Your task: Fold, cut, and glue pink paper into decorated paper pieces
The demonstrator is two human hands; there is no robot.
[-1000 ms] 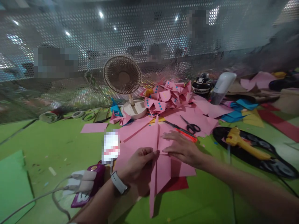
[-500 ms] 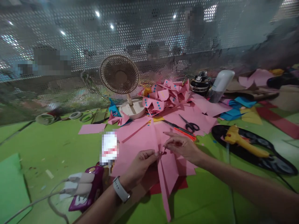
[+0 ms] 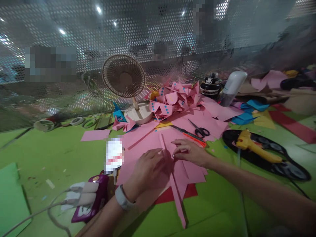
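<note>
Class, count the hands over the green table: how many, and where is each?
2: the left hand beside the narrow pink strip, the right hand across from it. Hands behind the mesh can't be made out.

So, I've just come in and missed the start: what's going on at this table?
Someone is handling a narrow pink paper strip, which slants between the left hand and the right hand, partly over larger pink sheets. Whether either hand pinches it or only touches it is hard to tell. The black scissors lie beyond the right hand, unheld, and a pile of pink paper pieces sits farther back, beside the fan.
</note>
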